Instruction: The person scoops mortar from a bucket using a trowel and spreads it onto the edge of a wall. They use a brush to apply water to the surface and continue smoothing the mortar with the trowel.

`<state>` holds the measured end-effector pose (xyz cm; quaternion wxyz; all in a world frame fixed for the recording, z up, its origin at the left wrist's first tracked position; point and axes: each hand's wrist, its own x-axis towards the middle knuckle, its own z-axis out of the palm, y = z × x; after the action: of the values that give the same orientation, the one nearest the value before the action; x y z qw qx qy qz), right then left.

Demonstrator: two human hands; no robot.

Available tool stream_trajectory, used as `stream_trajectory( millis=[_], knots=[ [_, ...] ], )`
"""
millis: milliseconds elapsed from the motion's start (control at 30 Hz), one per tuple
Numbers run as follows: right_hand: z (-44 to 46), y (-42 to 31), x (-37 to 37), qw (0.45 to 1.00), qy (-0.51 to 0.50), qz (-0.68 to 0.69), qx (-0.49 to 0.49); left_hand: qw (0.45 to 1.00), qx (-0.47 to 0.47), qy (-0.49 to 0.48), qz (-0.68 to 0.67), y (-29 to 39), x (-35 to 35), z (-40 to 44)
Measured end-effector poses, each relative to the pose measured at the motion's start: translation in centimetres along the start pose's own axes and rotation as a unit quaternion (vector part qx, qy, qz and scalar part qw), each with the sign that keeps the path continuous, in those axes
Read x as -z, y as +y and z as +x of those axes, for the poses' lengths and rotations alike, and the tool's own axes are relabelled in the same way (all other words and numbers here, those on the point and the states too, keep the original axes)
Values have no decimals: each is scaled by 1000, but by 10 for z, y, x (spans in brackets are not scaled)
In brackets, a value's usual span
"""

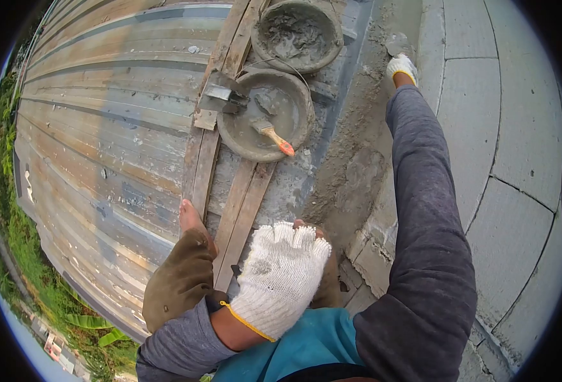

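Observation:
My right hand (pixel 403 67), in a white knit glove, reaches far forward along the wall. It is closed on a trowel, whose mortar-smeared blade (pixel 398 44) lies against the wet mortar strip (pixel 357 146). Close to my body, my left hand (pixel 280 270) wears a matching glove with a grey smudge on its back. It appears to rest over my knee, fingers bent down and out of sight. A shallow basin (pixel 225 141) ahead holds wet cement, a paintbrush (pixel 273 137) with an orange-tipped handle, and a metal tool (pixel 222 94) leaning over its rim.
Another basin (pixel 336 48) of thick mortar stands beyond the first. Wooden planks (pixel 199 162) run under the basins and near my bare feet. Rusty corrugated roofing (pixel 102 140) spreads to the left, with greenery past its edge. A grey block wall (pixel 466 121) rises along the right.

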<state>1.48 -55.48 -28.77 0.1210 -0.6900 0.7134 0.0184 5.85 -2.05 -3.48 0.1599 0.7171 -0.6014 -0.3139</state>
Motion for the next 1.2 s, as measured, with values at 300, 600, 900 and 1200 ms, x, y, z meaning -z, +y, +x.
stream_trajectory(
  millis=[300,600,900,1200],
  knots=[
    [17,3,-19,904,-61,-380,189,999,-14,44,20,2,-7,-8],
    [-105,12,0,796,-142,-522,270,999,-9,-37,-28,18,8,-17],
    [-170,53,-6,979,-5,202,-25,999,-32,-27,-2,19,7,-21],
    [-21,20,-26,994,-36,104,-26,997,-4,-57,-48,10,11,-11]
  ],
)
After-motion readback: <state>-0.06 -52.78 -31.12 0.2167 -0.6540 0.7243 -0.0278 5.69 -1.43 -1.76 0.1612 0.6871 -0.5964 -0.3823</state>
